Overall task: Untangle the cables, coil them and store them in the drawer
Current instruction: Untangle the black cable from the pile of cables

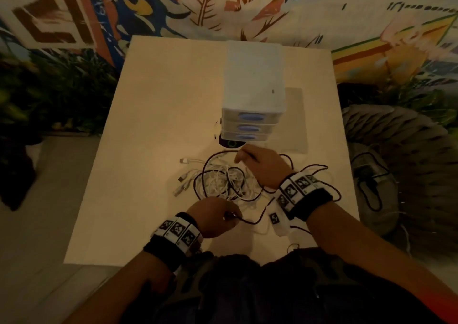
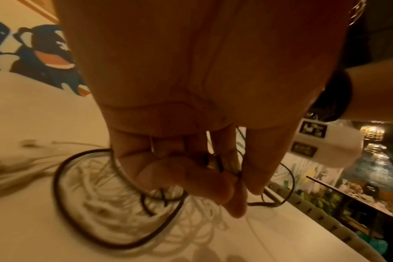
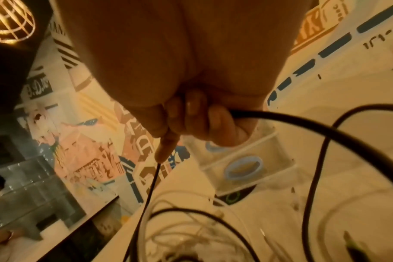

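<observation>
my left hand (image 1: 214, 216) pinches black cable (image 1: 250, 221) near its end, anchoring it. my right hand (image 1: 262, 166) curls round same cable further along, lifting it clear of white cables (image 1: 224, 181) between hands. drawer unit (image 1: 252, 100) beyond right hand, drawers closed.

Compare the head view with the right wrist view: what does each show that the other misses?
Head only: the left hand pinching the black cable, loose white plugs, the whole table.
Right wrist only: the right hand's fingers curled round the black cable, and a ceiling lamp.
Both: the drawer unit, closed, and the tangle of white cables.
</observation>
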`<state>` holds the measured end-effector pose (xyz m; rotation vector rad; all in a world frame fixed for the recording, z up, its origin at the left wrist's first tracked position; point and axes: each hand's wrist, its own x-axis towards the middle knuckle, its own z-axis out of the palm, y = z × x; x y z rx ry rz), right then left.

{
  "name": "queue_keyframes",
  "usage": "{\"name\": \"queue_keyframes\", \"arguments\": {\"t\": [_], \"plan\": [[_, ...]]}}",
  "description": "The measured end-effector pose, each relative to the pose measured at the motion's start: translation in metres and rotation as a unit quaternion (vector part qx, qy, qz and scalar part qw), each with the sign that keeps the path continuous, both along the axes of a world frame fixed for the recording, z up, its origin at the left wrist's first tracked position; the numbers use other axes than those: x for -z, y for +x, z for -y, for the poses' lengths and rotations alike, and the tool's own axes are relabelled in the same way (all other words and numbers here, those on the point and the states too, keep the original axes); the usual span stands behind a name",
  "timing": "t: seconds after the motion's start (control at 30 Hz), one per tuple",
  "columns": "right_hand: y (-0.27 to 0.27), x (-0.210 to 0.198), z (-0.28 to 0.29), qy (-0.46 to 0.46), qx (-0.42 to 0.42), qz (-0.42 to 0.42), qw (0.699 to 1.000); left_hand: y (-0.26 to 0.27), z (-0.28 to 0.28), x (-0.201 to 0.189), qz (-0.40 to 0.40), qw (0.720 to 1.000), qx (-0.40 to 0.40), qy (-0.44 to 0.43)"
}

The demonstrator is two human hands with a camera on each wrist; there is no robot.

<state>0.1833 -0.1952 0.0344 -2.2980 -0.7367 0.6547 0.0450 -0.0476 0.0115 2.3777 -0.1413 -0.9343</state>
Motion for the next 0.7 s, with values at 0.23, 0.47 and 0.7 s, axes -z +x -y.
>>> {"name": "queue_keyframes", "arguments": {"t": [0.23, 0.47, 0.7], "plan": [[0.018, -0.045, 0.007, 0.083, 0.078, 0.036, 0.993, -0.016, -0.022, 0.023, -0.024, 0.996, -0.082, 0.001], [0.018, -0.069, 0.011, 0.117, 0.064, 0.029, 0.991, -0.021, -0.036, 0.026, 0.024, 0.985, -0.171, 0.011], [0.014, -0.066, 0.012, 0.154, 0.015, 0.045, 0.987, 0.003, -0.051, 0.008, 0.11, 0.952, -0.286, -0.015]]}}
